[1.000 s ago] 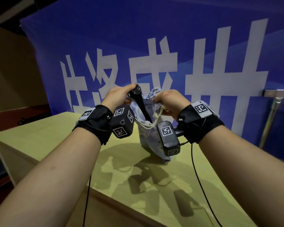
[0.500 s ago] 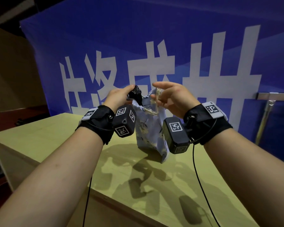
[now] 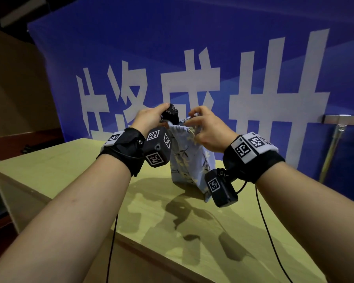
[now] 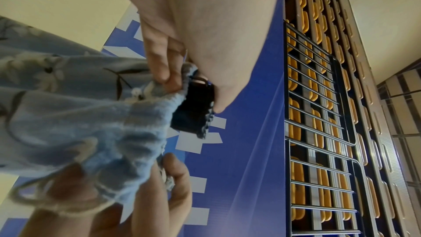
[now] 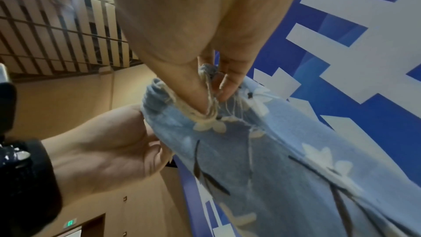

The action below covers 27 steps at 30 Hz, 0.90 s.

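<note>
1. L hand [image 3: 149, 119]: fingers pinch the bag [image 3: 189, 160] rim, thumb on a black object [image 3: 170, 116] poking from its mouth.
2. R hand [image 3: 208, 131]: fingers pinch the opposite rim + cord [image 5: 210, 104].
3. Bag: blue, flower print, held upright btwn both hands over the table [image 3: 49, 170]; can't tell if the bottom touches.
4. Blue banner [image 3: 253, 48] behind.

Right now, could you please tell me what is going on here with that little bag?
A person holds a light-blue flowered pouch over the wooden table. The left hand holds a black object at the pouch's mouth while pinching one side of the rim. The right hand pinches the opposite side, with the drawstring caught in its grip. The object's upper end sticks out of the opening.
</note>
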Tool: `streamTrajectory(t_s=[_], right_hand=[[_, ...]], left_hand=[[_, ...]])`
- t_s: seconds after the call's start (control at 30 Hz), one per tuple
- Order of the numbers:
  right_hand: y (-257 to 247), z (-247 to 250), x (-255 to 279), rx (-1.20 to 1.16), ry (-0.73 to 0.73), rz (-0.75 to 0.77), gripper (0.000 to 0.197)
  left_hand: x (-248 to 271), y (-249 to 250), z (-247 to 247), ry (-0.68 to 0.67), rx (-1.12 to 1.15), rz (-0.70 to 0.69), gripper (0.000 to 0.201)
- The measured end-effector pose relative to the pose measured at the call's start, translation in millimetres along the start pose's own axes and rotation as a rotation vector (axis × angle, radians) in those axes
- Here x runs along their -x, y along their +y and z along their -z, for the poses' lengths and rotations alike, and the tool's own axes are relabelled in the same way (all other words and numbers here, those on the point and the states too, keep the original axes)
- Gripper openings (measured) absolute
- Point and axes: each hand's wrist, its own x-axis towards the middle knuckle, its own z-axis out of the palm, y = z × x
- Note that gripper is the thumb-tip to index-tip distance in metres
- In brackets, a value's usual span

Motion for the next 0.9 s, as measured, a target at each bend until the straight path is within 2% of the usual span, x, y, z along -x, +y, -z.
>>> streamTrajectory(t_s=[0.17,0.3,0.43,0.5,0.57,0.63,0.77,0.9], right_hand=[[-0.5,0.1,0.0,0.047,0.027,0.017,0.018],[-3.3,7.4,1.9,-0.036,-0.002,-0.007,0.022],[-12.0,12.2,4.8,-0.16,-0.168,-0.013,0.029],[-14.2,5.6,6.3,-0.044,-0.208,-0.018,0.037],[-14.3,-3.3,5.9,0.135,-0.158,0.017,0.025],[-11.1,-6.7,4.0,0.205,-0.115,0.025,0.029],[-11.6,3.1,-0.3,0.148,-0.084,0.037,0.019],[-13.7,19.8,-3.2,0.14,-0.059,0.01,0.016]], left_hand=[[-2.9,-3.7,1.1,-0.008,0.05,-0.005,0.023],[-6.8,-6.3,4.1,0.0,0.058,0.009,0.021],[-8.9,-8.0,5.2,-0.001,0.068,0.004,0.025],[-10.0,-8.9,4.9,0.006,0.06,-0.002,0.029],[-9.6,-8.9,5.0,0.006,0.051,0.009,0.027],[-9.3,-9.1,5.0,-0.001,0.043,0.011,0.025],[-11.8,-9.9,6.6,-0.01,0.012,-0.015,0.027],[-16.0,-11.9,10.6,-0.015,-0.019,-0.029,0.04]])
